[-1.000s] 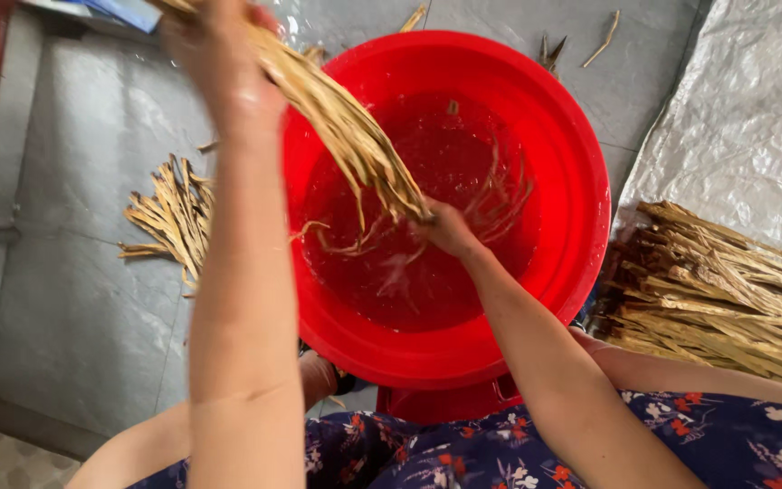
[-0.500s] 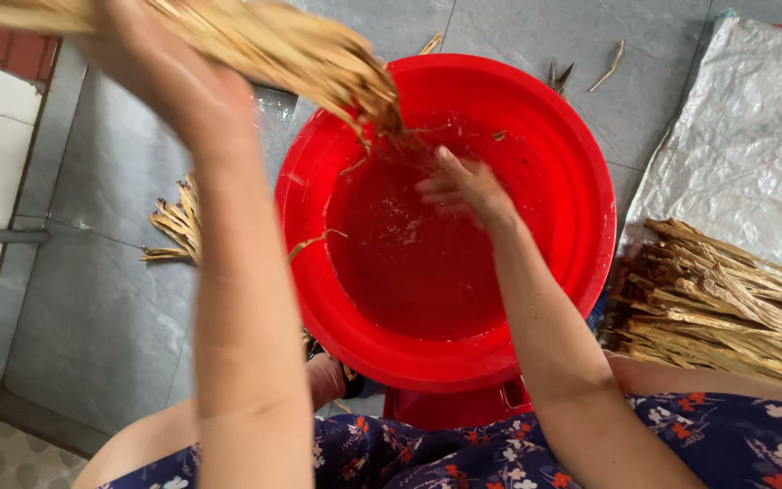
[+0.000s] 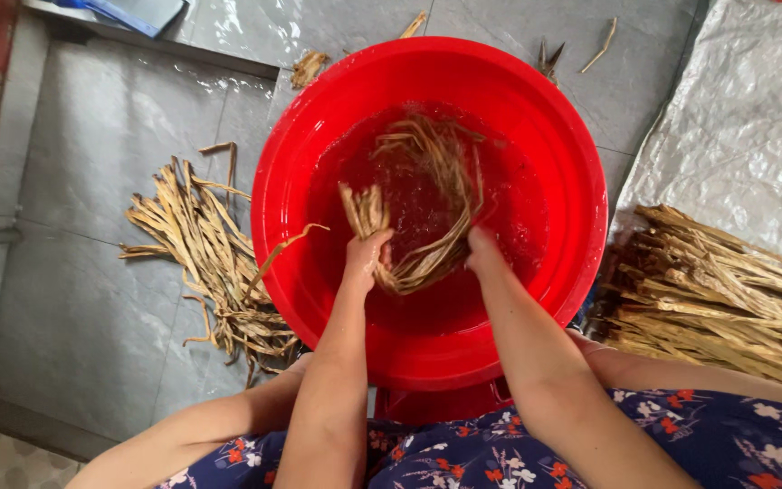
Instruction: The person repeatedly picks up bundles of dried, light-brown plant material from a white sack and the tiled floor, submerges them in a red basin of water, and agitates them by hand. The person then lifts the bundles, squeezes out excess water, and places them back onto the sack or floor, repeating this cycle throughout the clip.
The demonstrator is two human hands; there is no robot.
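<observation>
While two piles flank one red basin (image 3: pixel 300 181), both hands (image 3: pixel 368 258) grip one strip bundle (image 3: pixel 427 208).

Both bare forearms stretched forward from the near edge, close together near the middle. Left hand (image 3: pixel 368 256) curled shut, fingers wrapped tight, wrist straight. Right hand (image 3: pixel 484 251) just to its right, fingers bent downward and mostly hidden.

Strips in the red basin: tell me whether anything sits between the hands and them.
Nothing visible does. The left hand already grips one end of the bundle of tan strips, and the right hand touches its other side. The bundle curls in the water of the red basin, with no other object over it.
</observation>
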